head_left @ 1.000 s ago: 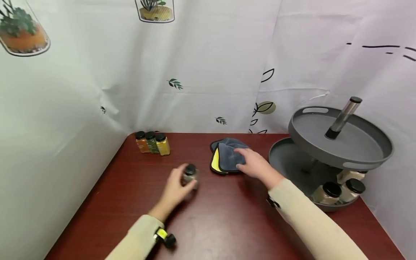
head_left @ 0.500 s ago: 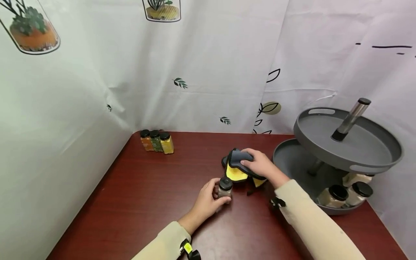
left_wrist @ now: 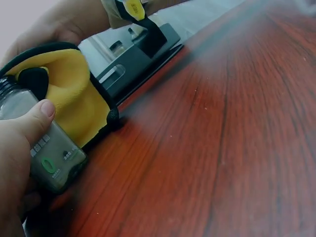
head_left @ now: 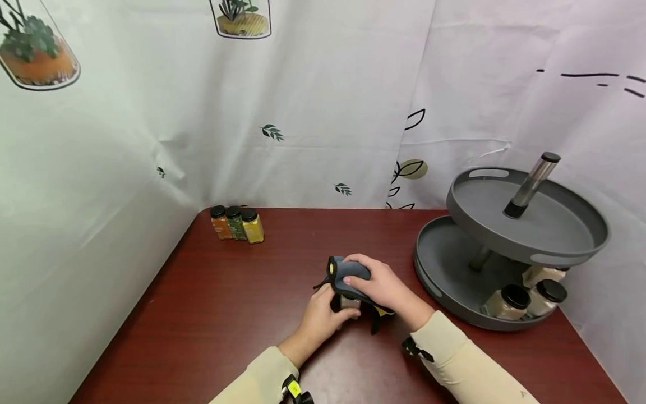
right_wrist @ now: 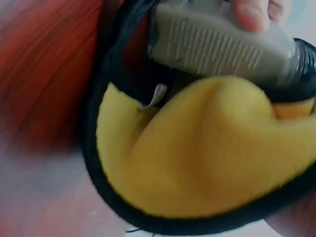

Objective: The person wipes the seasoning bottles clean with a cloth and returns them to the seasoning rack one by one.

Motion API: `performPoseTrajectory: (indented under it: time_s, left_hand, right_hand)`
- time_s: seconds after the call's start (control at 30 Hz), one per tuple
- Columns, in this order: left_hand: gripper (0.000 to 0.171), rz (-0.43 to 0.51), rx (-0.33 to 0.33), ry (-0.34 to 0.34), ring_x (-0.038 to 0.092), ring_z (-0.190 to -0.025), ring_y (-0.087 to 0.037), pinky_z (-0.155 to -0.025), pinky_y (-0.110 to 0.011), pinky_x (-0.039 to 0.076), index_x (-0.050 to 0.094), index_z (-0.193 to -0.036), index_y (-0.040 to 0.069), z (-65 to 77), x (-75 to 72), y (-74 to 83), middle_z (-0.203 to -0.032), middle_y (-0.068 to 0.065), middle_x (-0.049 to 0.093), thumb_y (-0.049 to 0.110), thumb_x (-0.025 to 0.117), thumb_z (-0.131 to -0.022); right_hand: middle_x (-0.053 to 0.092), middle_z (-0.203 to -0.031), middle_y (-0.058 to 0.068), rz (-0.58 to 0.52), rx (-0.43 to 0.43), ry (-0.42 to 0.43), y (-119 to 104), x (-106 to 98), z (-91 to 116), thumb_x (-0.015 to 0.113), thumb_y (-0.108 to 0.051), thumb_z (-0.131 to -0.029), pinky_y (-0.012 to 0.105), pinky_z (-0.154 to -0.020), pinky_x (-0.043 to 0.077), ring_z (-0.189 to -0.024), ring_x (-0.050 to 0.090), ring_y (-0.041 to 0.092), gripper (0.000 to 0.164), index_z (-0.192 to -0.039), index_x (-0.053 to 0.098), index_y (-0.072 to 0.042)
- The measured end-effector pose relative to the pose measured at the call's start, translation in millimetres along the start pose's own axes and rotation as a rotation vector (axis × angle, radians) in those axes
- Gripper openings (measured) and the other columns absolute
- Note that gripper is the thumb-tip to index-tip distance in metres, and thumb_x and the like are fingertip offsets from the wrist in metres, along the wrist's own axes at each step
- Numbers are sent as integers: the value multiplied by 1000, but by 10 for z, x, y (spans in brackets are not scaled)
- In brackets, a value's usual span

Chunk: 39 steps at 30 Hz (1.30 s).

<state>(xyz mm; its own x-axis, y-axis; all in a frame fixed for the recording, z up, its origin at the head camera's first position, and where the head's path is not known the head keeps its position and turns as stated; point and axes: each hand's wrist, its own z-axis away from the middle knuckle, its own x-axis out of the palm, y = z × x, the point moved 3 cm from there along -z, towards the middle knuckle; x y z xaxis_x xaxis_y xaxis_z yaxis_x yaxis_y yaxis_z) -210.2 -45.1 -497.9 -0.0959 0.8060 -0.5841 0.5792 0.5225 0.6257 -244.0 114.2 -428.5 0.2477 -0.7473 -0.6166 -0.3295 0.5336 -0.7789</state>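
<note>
My left hand [head_left: 319,318] grips a clear spice jar [left_wrist: 55,155] with a black lid, its thumb across the printed side. Over the jar's top my right hand [head_left: 375,281] holds a folded cloth [head_left: 353,270], grey outside and yellow inside with black edging. In the left wrist view the yellow side [left_wrist: 81,101] curls around behind the jar's lid end. The right wrist view shows the jar [right_wrist: 222,44] lying along the cloth's yellow face [right_wrist: 197,158], a fingertip [right_wrist: 251,15] of the left hand on it. From above, the cloth hides most of the lid.
A grey two-tier round tray [head_left: 429,264] with a metal post stands at the right, several pale-filled jars [head_left: 507,303] on its lower tier. Three spice jars, orange [head_left: 221,224], green [head_left: 235,224] and yellow [head_left: 253,227], stand at the table's back left. A white printed curtain [head_left: 313,101] borders the table.
My left hand has carried the jar rightward to the cloth. My right hand has picked the cloth up off the table and brought it over the jar's lid.
</note>
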Motion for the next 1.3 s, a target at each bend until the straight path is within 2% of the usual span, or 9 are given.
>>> performPoseTrajectory:
  time_s: [0.2, 0.43, 0.63, 0.77, 0.87, 0.97, 1.07, 1.17, 1.3]
  left_hand:
    - [59, 18, 27, 19, 56, -99, -11, -81, -29, 48, 58, -118, 20, -1, 22, -12, -107, 2, 59, 45, 76, -68]
    - [61, -39, 69, 13, 55, -103, -12, -84, -30, 47, 55, -122, 19, 3, 6, 5, -112, 0, 58, 45, 74, -71]
    - [59, -8, 43, 20, 55, -103, -13, -83, -30, 47, 58, -118, 18, 13, -1, 5, -110, -1, 60, 46, 75, -69]
    - [64, -14, 52, 19, 55, -106, -15, -85, -32, 47, 55, -124, 19, 7, -5, 18, -115, -3, 59, 45, 75, -70]
    - [60, -33, 58, 14, 55, -103, -14, -83, -32, 47, 56, -122, 19, 5, -3, 24, -112, -2, 59, 45, 73, -71]
    - [55, -20, 39, 19, 56, -99, -12, -80, -30, 48, 58, -116, 20, 14, -6, 15, -107, 0, 59, 46, 74, -70]
    - [57, 7, 18, 23, 55, -102, -11, -82, -30, 48, 58, -118, 20, 19, -10, 11, -109, 1, 59, 45, 75, -70]
    - [58, 6, 8, 18, 55, -102, -10, -82, -29, 48, 57, -119, 21, 16, -10, 23, -111, 2, 58, 44, 76, -69]
    - [52, 0, -13, 5, 55, -88, -7, -74, -23, 48, 59, -113, 22, 11, -6, 28, -104, 6, 57, 45, 75, -69]
  right_hand:
    - [58, -109, -1, -73, 53, 23, 34, -9, 80, 73, -32, -78, 39, -77, 45, -92, 55, 17, 45, -116, 50, -38]
    - [59, -110, -1, 9, 67, 119, -16, 85, 54, 64, -33, -86, 36, -77, 47, -93, 57, 14, 31, -113, 49, -38]
    - [56, -111, -1, -76, 44, 63, -13, 79, 96, 72, -30, -79, 39, -78, 44, -93, 55, 17, 46, -117, 47, -36]
    - [59, -109, -2, 6, 44, 127, -33, 108, 79, 69, -39, -80, 38, -77, 46, -93, 57, 15, 39, -114, 48, -38]
    - [59, -111, 0, 21, 41, 159, -31, 97, 77, 64, -31, -86, 38, -78, 47, -96, 57, 15, 32, -113, 48, -39]
    - [56, -114, 1, -45, 28, 103, -21, 77, 101, 65, -24, -86, 39, -79, 45, -96, 56, 17, 39, -118, 46, -37]
    - [55, -112, -1, -74, 25, 60, -21, 89, 114, 69, -32, -82, 38, -77, 45, -92, 55, 16, 46, -120, 45, -36]
    - [58, -108, -3, 14, 34, 122, -30, 124, 93, 68, -40, -81, 36, -75, 46, -89, 56, 15, 43, -118, 46, -37]
    - [59, -110, 0, 58, 39, 166, -15, 113, 77, 63, -30, -87, 37, -77, 47, -93, 58, 14, 34, -116, 47, -37]
